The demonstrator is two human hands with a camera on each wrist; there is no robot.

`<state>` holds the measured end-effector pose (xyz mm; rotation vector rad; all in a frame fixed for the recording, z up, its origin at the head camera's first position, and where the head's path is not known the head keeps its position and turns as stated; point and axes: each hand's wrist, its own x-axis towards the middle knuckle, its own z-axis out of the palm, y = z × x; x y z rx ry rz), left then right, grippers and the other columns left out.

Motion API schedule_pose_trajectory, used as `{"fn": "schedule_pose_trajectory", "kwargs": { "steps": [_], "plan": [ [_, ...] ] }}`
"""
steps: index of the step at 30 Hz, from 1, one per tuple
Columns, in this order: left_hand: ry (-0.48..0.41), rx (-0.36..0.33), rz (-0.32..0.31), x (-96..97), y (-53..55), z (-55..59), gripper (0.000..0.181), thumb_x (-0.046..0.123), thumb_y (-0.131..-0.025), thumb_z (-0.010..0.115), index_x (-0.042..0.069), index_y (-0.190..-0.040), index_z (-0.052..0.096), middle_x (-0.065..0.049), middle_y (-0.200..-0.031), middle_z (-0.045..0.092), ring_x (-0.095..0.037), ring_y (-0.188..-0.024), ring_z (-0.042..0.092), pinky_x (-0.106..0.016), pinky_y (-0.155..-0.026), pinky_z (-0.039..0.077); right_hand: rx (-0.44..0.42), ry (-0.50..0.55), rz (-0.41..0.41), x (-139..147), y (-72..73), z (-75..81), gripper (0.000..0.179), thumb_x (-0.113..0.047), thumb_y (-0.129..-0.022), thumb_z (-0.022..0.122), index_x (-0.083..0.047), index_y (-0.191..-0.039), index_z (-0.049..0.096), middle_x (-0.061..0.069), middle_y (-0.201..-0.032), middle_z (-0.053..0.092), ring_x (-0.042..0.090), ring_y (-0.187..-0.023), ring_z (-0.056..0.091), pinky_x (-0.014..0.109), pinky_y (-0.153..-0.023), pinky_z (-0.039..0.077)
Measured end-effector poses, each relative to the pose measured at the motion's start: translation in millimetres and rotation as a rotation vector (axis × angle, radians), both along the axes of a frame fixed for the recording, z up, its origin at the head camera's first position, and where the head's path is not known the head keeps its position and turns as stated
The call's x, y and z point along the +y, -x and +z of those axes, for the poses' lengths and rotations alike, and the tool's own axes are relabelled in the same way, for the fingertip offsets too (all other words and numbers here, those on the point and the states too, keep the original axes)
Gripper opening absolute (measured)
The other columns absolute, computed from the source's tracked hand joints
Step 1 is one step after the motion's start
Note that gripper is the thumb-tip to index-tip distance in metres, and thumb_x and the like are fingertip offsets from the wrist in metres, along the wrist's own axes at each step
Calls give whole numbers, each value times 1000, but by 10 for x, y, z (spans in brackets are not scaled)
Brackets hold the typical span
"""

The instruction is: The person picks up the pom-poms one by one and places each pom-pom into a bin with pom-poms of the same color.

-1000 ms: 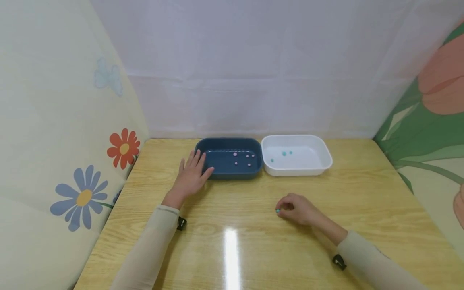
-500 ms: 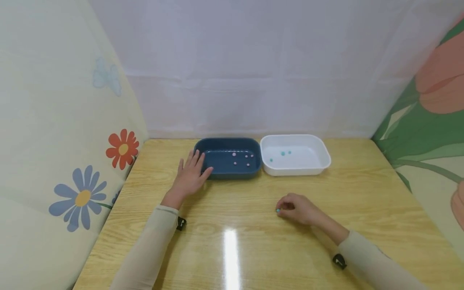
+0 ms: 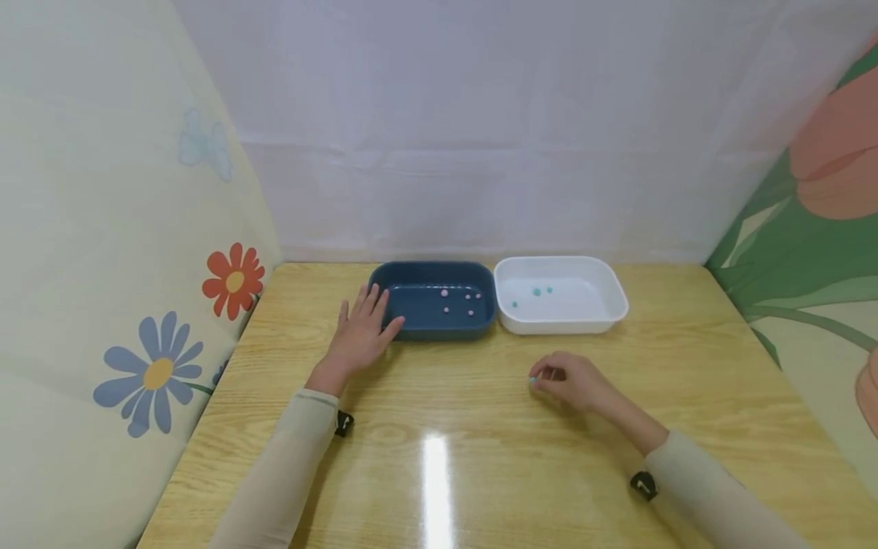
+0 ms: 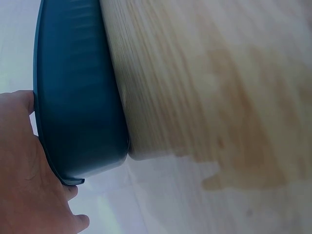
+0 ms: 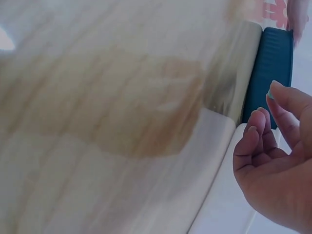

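My left hand [image 3: 358,337] rests at the left end of a dark blue tray [image 3: 442,334], fingers straight and spread over the rim. Up close, the left wrist view has that hand against the edge of the blue tray [image 4: 78,97]. Between thumb and index finger, my right hand [image 3: 575,381] pinches a small turquoise ball [image 3: 533,380] over the table, in front of the trays. In the right wrist view, a sliver of the turquoise ball [image 5: 270,95] shows at the fingertips, the other fingers curled. Several pink balls [image 3: 444,293] lie in the blue tray.
A white tray [image 3: 559,327] stands right beside the blue one, with 3 turquoise balls [image 3: 537,292] in it. Both are near the back edge of the wooden table [image 3: 384,473]. A pale cloth [image 3: 439,152] hangs behind; flower-printed panels [image 3: 158,374] flank the table.
My right hand has risen a little and shifted away from me toward the white tray, still pinching the turquoise ball. The left hand stays on the blue tray.
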<state>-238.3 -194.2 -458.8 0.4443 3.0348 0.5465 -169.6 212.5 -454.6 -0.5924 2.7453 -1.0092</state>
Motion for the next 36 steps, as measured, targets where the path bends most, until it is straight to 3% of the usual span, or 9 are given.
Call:
{"fn": "schedule_pose_trajectory", "kwargs": {
  "steps": [7,12,23,30,36],
  "plan": [
    [-7,-2,3,3,-7,1,82,64,-105,26,8,-164,14,-17,-170,4,-34,-157,-6,-65,-121,-3,-39,-15,-85,30,69,104,8,-19,-93,73,-16,-101,75,-5,-84,65,13,-77,58,29,-70,50],
    [-8,-4,7,-1,-11,5,82,64,-105,26,8,-164,14,-17,-170,4,-34,-157,-6,-64,-121,-4,-17,-9,-124,57,124,172,11,-21,-94,72,-15,-103,75,-3,-85,66,14,-80,59,32,-74,50],
    [-26,-5,3,-5,-15,0,81,63,-105,28,7,-164,15,-17,-170,4,-35,-157,-5,-64,-121,-5,90,52,-93,94,218,265,11,-12,-92,75,-6,-101,76,-1,-84,68,14,-81,60,30,-76,51],
    [-22,-6,1,-9,-14,-3,82,64,-105,28,8,-164,14,-16,-170,3,-34,-157,-6,-64,-121,-5,89,40,-110,110,300,329,12,-14,-92,75,-6,-101,76,1,-86,70,16,-83,63,34,-81,53],
    [-20,-8,1,2,-18,9,81,63,-105,26,10,-164,13,-15,-170,2,-31,-157,-8,-63,-122,-4,84,46,-139,147,387,392,16,-14,-91,76,-4,-104,76,4,-85,70,16,-80,63,31,-75,52]
  ]
}}
